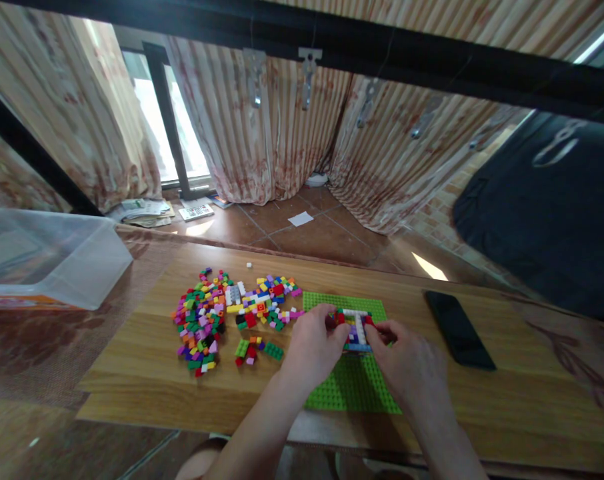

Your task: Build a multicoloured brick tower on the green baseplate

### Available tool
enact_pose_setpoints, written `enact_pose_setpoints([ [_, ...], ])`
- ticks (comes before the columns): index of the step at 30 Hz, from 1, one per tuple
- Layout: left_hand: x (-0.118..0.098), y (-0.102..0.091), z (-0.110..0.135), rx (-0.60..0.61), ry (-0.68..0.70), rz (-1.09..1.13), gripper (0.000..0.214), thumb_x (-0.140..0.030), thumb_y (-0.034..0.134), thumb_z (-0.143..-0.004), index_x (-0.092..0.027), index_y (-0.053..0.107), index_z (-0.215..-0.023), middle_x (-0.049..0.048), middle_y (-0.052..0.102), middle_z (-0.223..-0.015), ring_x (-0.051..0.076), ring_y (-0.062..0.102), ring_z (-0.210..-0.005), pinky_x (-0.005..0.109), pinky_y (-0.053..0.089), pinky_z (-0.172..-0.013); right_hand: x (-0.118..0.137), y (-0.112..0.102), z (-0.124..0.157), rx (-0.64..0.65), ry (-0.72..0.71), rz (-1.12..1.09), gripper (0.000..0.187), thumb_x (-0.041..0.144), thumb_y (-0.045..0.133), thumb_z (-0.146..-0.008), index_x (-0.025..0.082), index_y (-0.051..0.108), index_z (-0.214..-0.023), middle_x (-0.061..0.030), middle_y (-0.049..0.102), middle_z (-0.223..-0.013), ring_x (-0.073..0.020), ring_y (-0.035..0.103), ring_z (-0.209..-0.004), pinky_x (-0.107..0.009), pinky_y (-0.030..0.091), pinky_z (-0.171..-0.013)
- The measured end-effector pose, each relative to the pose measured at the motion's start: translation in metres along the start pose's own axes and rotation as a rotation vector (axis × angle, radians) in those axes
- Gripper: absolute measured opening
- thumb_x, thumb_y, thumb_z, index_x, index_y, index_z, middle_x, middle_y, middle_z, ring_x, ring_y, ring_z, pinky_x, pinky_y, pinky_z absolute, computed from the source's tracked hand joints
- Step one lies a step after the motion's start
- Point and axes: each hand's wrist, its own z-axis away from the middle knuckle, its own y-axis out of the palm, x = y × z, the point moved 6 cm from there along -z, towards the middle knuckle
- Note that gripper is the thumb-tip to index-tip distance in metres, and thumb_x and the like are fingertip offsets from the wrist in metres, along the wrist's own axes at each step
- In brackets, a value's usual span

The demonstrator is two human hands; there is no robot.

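Note:
A small multicoloured toy brick build [358,329] with white, red, blue and green parts is between my hands, over the green baseplate [347,383]. My left hand [316,343] grips its left side, fingers bent around the edge. On the right side, my right hand [407,360] presses with thumb and fingers closed on it. Whether the build rests on the baseplate or is held just above it, I cannot tell. My hands hide both of its ends and part of the baseplate.
Loose toy bricks [202,320] lie heaped on the left of the wooden table [142,373], with a smaller group [249,350] nearer me. A black phone [459,330] lies on the right. A clear plastic bin [77,267] stands at the far left. A dark bar [332,53] crosses above.

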Motion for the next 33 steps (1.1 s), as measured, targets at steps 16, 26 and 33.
enact_pose_setpoints([
  [16,-0.001,0.000,0.002,-0.016,0.009,-0.020,0.027,-0.027,0.058,-0.083,-0.016,0.066,-0.106,0.0020,0.068,-0.074,0.015,0.059,-0.065,0.025,0.042,-0.060,-0.003,-0.004,0.004,-0.177,0.021,-0.149,0.033,0.047,0.054,-0.083,0.022,0.070,-0.068,-0.0040,0.070,-0.068,-0.0204,0.058,-0.064,-0.028,0.033,-0.058],
  [26,-0.005,-0.002,0.003,-0.018,0.004,-0.050,0.026,-0.029,0.059,-0.083,-0.016,0.067,-0.104,0.0036,0.069,-0.076,0.016,0.059,-0.067,0.025,0.042,-0.061,-0.019,0.002,0.003,-0.154,0.128,-0.430,0.037,0.050,0.059,-0.079,0.016,0.073,-0.070,-0.0063,0.071,-0.065,-0.0203,0.061,-0.060,-0.029,0.039,-0.057],
  [33,-0.005,-0.001,0.002,-0.018,0.012,-0.067,0.026,-0.029,0.060,-0.083,-0.016,0.068,-0.104,0.0046,0.069,-0.077,0.018,0.060,-0.068,0.026,0.043,-0.061,-0.033,0.012,0.001,-0.108,0.223,-0.612,0.036,0.049,0.066,-0.074,0.014,0.075,-0.073,-0.0069,0.072,-0.066,-0.0211,0.063,-0.059,-0.028,0.042,-0.056],
])
